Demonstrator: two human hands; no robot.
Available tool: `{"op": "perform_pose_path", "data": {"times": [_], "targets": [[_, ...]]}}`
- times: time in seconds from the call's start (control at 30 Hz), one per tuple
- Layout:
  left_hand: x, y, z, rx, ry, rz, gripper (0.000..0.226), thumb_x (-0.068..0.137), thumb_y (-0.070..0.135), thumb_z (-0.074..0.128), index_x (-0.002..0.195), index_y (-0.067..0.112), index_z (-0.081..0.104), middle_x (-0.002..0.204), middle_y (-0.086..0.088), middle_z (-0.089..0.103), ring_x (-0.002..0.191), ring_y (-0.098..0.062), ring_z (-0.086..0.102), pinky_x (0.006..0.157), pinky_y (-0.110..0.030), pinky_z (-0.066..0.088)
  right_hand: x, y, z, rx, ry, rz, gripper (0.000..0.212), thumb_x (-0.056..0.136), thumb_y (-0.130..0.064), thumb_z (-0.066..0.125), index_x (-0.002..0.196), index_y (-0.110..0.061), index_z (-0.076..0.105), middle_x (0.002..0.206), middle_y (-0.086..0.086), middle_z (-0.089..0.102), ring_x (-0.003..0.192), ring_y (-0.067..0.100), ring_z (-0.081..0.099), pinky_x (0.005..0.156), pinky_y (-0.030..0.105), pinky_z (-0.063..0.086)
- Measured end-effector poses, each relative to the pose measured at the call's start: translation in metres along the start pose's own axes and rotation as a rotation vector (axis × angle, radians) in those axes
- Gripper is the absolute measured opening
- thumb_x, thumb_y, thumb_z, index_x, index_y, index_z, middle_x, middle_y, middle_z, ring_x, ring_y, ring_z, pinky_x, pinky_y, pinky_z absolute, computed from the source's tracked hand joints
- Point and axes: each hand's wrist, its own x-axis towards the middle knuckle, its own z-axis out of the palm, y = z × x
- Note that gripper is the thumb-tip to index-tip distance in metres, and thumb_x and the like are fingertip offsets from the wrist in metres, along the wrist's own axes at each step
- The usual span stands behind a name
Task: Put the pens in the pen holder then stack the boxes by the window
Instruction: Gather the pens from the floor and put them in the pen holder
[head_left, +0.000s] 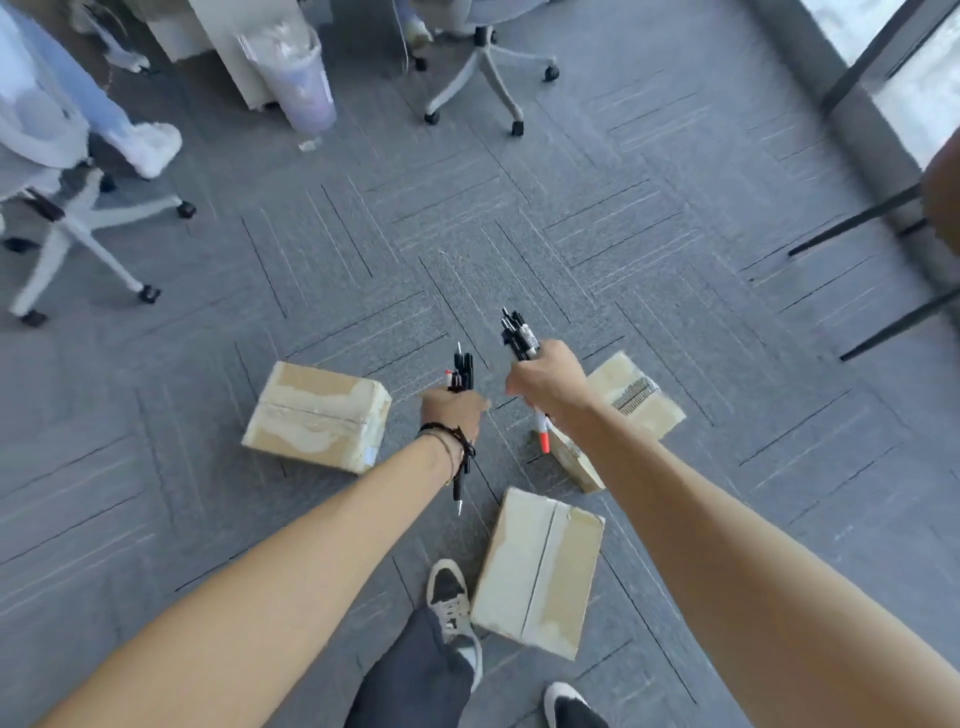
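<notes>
Grey carpet tiles (519, 218) cover the floor of what looks like an office, seen from above past two outstretched bare arms.

Nearest, at the bottom of the frame, are the person's shoes, and just right of the forward shoe (453, 597) lies the closest cardboard box (537, 571), flat on the carpet. Further out, the left hand (454, 413) is clenched round a small bundle of pens (461, 371), one pen hanging below the wrist. The right hand (545, 382) grasps a thicker bunch (517, 332), with an orange-tipped marker (543, 434) sticking out underneath. Beyond the hands, a second box (317, 415) sits at centre left and a third box (623, 410), partly hidden by the right forearm, at centre right; all three lie apart, unstacked. Farther off are office chairs (485, 67), a lined bin (301, 73) and another person's legs at upper left. The window (919, 78) runs along the upper right. No pen holder is visible.

Risk, as I judge it: both fists are full and the bundles loose, so the dangling pen or marker could slip and scatter. The boxes close to the feet could also trip a step.
</notes>
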Motion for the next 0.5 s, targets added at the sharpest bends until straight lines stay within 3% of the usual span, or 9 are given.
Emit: {"op": "perform_pose_path", "data": {"times": [0.17, 0.23, 0.37, 0.5], "targets": [[-0.092, 0.041, 0.014, 0.109, -0.07, 0.119, 0.008, 0.061, 0.009, 0.056, 0.059, 0.011, 0.049, 0.06, -0.009, 0.047, 0.055, -0.025, 0.044, 0.051, -0.029, 0.034, -0.075, 0.0, -0.043, 0.133, 0.119, 0.117, 0.015, 0.072, 0.002, 0.056, 0.069, -0.012, 0.05, 0.066, 0.008, 0.049, 0.059, 0.02, 0.048, 0.056, 0.033, 0.035], [-0.127, 0.049, 0.024, 0.138, -0.117, 0.159, 0.013, 0.064, 0.005, 0.057, 0.058, 0.011, 0.047, 0.061, -0.009, 0.048, 0.058, -0.025, 0.045, 0.052, -0.029, 0.035, -0.108, 0.013, -0.062, 0.185, 0.16, 0.151, 0.021, 0.072, 0.003, 0.057, 0.067, -0.013, 0.046, 0.067, 0.008, 0.049, 0.06, 0.02, 0.047, 0.059, 0.033, 0.036], [-0.198, 0.048, 0.047, 0.244, -0.227, 0.266, 0.022, 0.072, -0.007, 0.061, 0.063, 0.009, 0.05, 0.058, -0.004, 0.046, 0.052, -0.021, 0.041, 0.041, -0.023, 0.032, -0.177, 0.053, -0.099, 0.251, 0.29, 0.234, 0.03, 0.074, 0.004, 0.061, 0.06, -0.014, 0.041, 0.061, 0.005, 0.049, 0.057, 0.021, 0.049, 0.052, 0.028, 0.038], [-0.274, 0.02, 0.075, 0.307, -0.342, 0.361, 0.019, 0.073, -0.011, 0.061, 0.069, 0.007, 0.056, 0.056, -0.001, 0.046, 0.049, -0.017, 0.04, 0.032, -0.016, 0.03, -0.255, 0.102, -0.129, 0.376, 0.428, 0.241, 0.025, 0.065, 0.004, 0.059, 0.061, -0.014, 0.042, 0.059, 0.005, 0.046, 0.057, 0.021, 0.044, 0.057, 0.033, 0.034]]}}
